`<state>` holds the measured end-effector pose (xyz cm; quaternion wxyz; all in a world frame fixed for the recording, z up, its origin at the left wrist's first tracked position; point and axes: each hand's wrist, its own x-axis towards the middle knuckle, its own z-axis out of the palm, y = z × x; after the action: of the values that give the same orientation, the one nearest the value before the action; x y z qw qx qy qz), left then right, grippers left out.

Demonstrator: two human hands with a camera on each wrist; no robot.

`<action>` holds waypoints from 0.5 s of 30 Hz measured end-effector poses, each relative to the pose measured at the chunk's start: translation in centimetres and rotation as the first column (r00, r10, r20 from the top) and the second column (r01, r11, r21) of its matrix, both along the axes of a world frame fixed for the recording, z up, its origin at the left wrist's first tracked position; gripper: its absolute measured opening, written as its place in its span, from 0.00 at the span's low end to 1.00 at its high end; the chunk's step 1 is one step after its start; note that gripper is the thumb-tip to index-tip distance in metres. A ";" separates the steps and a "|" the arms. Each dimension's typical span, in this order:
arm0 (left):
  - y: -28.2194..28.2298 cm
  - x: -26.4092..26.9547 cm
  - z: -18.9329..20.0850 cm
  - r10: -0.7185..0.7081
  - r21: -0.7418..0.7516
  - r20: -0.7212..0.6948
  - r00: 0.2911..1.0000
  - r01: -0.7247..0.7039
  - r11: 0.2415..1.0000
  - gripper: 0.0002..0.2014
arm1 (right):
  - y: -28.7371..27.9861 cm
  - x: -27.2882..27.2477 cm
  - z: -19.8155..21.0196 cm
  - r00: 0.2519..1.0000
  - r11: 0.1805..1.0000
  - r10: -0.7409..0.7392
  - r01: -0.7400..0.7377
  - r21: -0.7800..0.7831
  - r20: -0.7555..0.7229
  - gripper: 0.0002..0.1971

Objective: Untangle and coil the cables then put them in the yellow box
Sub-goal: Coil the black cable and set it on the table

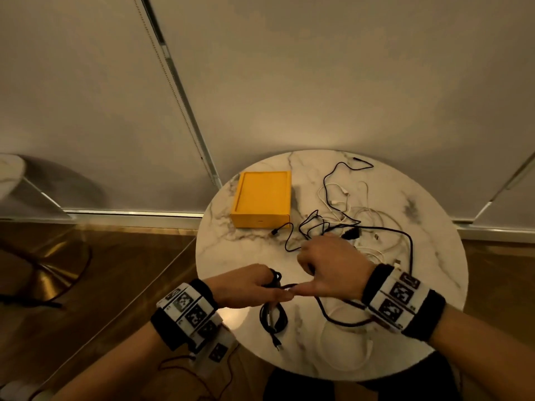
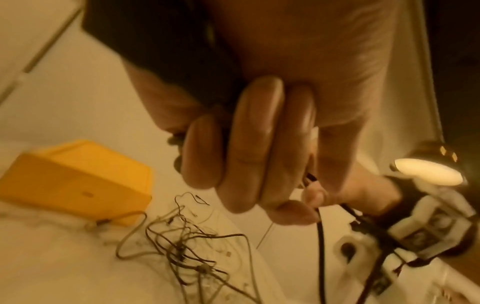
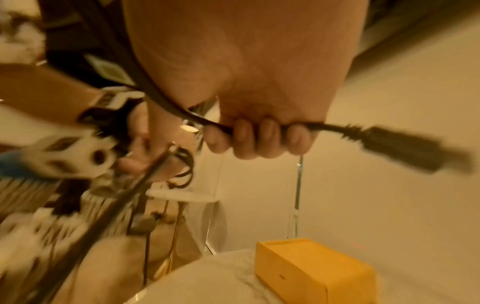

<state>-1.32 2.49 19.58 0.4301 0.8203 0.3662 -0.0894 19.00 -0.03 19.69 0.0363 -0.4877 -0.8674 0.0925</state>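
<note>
We work over a round marble surface (image 1: 434,299) that drops off all around, and we stand at its near edge. The yellow box (image 1: 262,198) sits at the far left, lid shut as far as we can tell. Right of it lies the cable pile (image 1: 347,215) — black and white, mixed up.

Our left hand (image 1: 246,285) has its fingers (image 2: 255,144) curled tight round the black coil (image 1: 273,314). Our right hand (image 1: 333,264) grips the same cable near its plug (image 3: 405,148).

We think we should make even loops, pull gently, and keep the coil over the bare near part — away from the pile.
</note>
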 end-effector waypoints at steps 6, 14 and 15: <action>-0.8 -2.5 0.5 0.237 -0.334 0.407 0.882 -0.098 0.938 0.20 | 3.5 4.5 -1.1 0.553 0.857 -0.477 0.119 -0.502 -0.683 0.35; -0.6 -3.7 1.4 0.511 -0.635 0.769 0.383 0.371 0.678 0.18 | 5.5 8.4 -7.9 0.520 0.666 -0.743 0.515 -0.539 -0.422 0.31; -0.6 -3.4 1.7 0.505 -0.610 0.791 0.345 0.389 0.690 0.17 | 5.1 8.6 -8.6 0.605 0.683 -0.722 0.545 -0.485 -0.336 0.32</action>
<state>-4.72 1.93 21.25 0.8437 0.4589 0.0163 0.2780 27.61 5.03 11.06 0.2084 -0.7233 -0.5624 0.3422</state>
